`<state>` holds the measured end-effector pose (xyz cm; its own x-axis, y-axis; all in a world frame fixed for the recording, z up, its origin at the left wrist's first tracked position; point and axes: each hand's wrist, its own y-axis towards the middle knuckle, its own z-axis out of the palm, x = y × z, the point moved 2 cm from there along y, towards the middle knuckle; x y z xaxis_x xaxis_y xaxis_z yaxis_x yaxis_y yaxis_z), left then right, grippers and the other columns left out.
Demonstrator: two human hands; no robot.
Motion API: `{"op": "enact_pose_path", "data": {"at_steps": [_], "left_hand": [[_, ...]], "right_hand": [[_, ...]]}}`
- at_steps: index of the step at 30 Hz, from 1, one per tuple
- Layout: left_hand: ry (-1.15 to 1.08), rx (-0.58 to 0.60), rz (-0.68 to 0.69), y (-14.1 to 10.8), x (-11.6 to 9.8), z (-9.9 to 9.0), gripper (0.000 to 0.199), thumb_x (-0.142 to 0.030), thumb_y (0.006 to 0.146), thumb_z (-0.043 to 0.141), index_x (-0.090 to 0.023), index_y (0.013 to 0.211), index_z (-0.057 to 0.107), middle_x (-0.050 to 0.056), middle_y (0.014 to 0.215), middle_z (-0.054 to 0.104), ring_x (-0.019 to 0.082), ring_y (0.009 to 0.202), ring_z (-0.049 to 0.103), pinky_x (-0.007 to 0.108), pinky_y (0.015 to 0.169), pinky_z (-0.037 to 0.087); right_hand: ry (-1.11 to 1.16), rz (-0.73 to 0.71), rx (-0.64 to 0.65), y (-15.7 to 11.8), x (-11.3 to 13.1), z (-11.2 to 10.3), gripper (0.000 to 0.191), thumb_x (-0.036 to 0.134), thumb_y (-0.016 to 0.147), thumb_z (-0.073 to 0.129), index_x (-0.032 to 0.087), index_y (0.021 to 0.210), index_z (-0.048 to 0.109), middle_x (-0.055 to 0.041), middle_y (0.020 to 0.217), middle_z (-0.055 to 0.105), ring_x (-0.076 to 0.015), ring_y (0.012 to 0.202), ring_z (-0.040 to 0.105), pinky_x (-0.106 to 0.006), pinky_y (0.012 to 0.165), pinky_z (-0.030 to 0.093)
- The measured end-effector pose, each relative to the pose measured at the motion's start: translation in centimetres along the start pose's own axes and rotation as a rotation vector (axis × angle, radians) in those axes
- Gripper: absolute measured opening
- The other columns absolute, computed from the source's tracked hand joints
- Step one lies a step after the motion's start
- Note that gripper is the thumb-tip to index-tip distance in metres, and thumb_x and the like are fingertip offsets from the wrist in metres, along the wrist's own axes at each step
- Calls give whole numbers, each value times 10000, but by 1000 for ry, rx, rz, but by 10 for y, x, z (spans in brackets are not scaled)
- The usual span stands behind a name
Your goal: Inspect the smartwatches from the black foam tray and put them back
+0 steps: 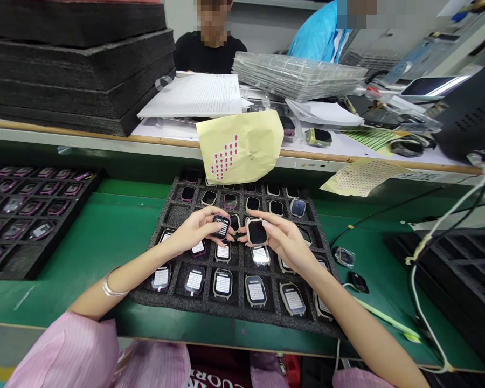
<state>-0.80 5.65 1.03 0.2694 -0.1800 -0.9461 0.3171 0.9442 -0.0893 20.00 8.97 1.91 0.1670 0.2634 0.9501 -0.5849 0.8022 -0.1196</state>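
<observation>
My left hand (205, 227) is closed on a purple-framed smartwatch body (221, 227), its screen lit with lines of text and my thumb against it. In my right hand (281, 237) is a pale gold smartwatch body (257, 231) with a dark screen, gripped at its edges. Both are held above a black foam tray (178, 306) divided into compartments. Watch bodies lie in many of these. Those in the front row, such as a silver one (256, 291), show white lit screens, while the back rows, such as a dark one (276, 208), look unlit.
Another foam tray of purple watches (59, 207) lies left; a darker compartment tray (461, 258) and cables (418, 280) are right. Yellow sticker sheets (262, 145) hang from the shelf, which bears stacked black foam (76, 81), papers (202, 97) and clear plastic trays (295, 75). A person (210, 54) sits opposite.
</observation>
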Motion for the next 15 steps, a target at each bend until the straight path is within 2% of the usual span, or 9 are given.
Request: {"op": "enact_pose_path", "data": {"at_steps": [5,9,11,15], "left_hand": [[21,-24,4,0,-1,1,299,-268,807,646,-138,1055,542,82,925,649,208,820,679,317,657,585],[48,-65,46,1,-1,1,478,-178,714,720,-141,1139,503,64,936,613,184,809,659,281,647,560],[63,-77,50,1,0,0,534,-160,686,730,-137,1163,489,60,932,597,174,794,644,254,614,536],[132,-117,65,0,-1,0,527,-152,672,718,-142,1155,508,42,938,556,131,726,597,220,565,484]], "right_hand": [[83,11,21,2,0,-1,409,332,850,667,221,1236,585,-102,1140,676,-275,1043,647,-510,964,469],[91,35,54,4,-1,-5,455,325,836,691,234,1264,567,-104,1176,659,-279,1079,628,-534,996,433],[74,40,71,4,-2,-8,439,302,816,716,237,1233,593,-100,1143,675,-277,1067,633,-517,976,454],[19,3,51,4,-3,-12,330,253,747,779,233,1063,687,-70,1024,716,-239,970,672,-401,912,502]]}}
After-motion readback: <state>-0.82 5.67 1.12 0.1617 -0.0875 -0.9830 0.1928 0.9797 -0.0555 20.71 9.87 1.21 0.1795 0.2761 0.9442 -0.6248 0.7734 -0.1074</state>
